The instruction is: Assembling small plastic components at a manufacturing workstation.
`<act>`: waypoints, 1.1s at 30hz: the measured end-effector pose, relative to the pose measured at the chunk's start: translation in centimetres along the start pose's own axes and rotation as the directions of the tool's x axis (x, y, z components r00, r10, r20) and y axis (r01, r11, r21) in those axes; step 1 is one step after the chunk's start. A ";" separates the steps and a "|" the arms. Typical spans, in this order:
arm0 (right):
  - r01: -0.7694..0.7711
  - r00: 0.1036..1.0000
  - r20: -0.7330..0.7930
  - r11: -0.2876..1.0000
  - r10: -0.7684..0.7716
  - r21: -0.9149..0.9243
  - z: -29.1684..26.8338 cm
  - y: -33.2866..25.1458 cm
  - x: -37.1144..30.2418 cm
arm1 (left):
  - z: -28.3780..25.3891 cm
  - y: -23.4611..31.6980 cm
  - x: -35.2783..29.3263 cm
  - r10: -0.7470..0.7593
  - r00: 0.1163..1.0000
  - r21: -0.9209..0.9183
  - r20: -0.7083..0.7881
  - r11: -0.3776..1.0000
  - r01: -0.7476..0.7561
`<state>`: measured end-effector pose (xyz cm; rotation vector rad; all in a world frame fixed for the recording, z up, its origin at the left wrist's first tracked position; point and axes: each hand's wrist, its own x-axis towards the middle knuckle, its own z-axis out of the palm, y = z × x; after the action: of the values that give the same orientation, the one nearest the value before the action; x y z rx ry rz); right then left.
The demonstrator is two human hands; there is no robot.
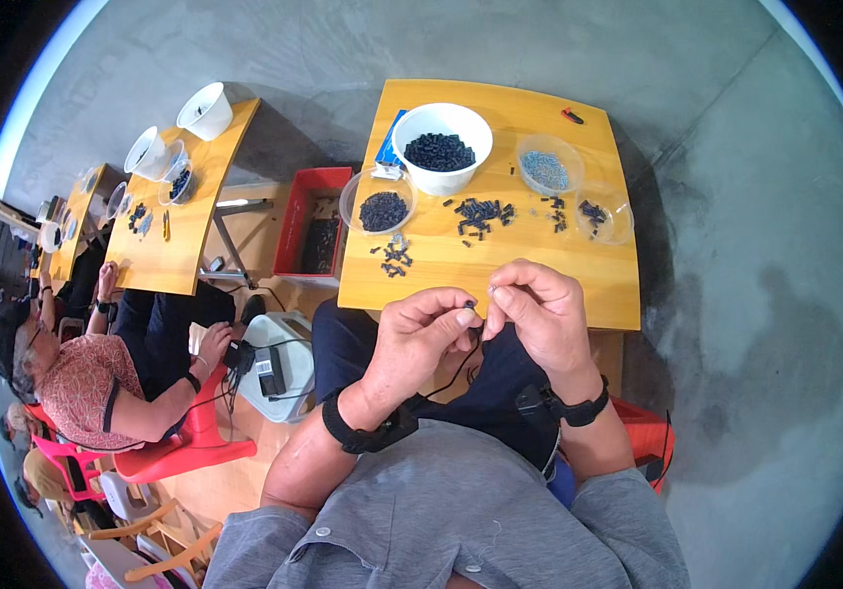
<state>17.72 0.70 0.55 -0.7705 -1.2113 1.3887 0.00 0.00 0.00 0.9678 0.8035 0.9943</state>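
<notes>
Above my lap, by the table's near edge, both hands meet fingertip to fingertip, slightly apart. My left hand (pixel 419 339) is closed in a pinch on a small black plastic piece (pixel 469 305). My right hand (pixel 542 312) pinches a tiny pale bit (pixel 492 289), too small to identify. On the wooden table (pixel 539 280) beyond stand a white tub (pixel 444 179) of black pieces, a clear bowl (pixel 348 204) of dark pieces and another clear bowl (pixel 548 189) of small light-blue pieces. Loose black pieces (pixel 481 214) lie in small heaps between them.
A clear shallow dish (pixel 621 221) with a few black pieces sits at the table's right edge, near a red-and-black tool (pixel 572 116). Left of the table stands a red crate (pixel 315 191). A seated person (pixel 97 383) works at another table (pixel 161 255). A grey wall (pixel 765 294) rises on the right.
</notes>
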 end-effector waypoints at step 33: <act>0.088 0.985 -0.135 0.988 -0.105 -0.126 1.0 0.0 0.2 | -0.2 0.3 0.2 0.023 1.000 0.047 -0.007 0.999 -0.023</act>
<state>16.74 0.60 0.87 -0.8679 -1.2127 1.1709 -0.18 0.33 0.19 1.0165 0.8265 1.0033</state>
